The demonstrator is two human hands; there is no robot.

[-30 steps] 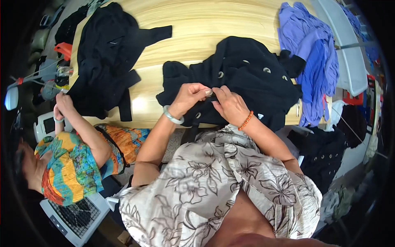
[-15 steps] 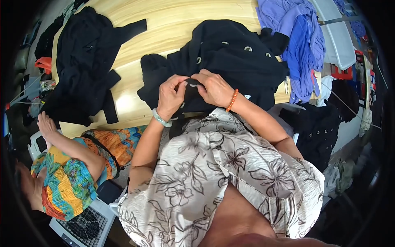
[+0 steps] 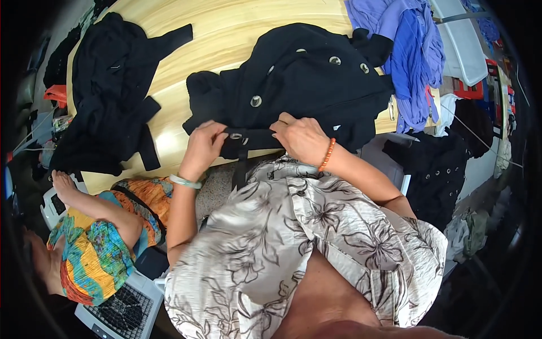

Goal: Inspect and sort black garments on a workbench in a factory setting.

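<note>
A black knit garment with several shiny round rings or eyelets lies spread on the table in front of me. Along its near edge runs a black band with shiny rings near its left end. My left hand pinches the left end of this band between thumb and fingers. At the right part of the band, my right hand has its fingers closed on the edge. Between the two hands the band is stretched out nearly straight. A small white tag shows on the garment beside my right hand.
Another black garment lies on the wooden table at the left. Purple and blue clothes hang over its right end, by a white plastic bin. A co-worker's arm reaches the table's near left edge. More black clothing hangs at the right.
My hands were close together over the edge; now they are apart, the left one farther left and nearer me. The band between them has come into view, drawn out straight.
</note>
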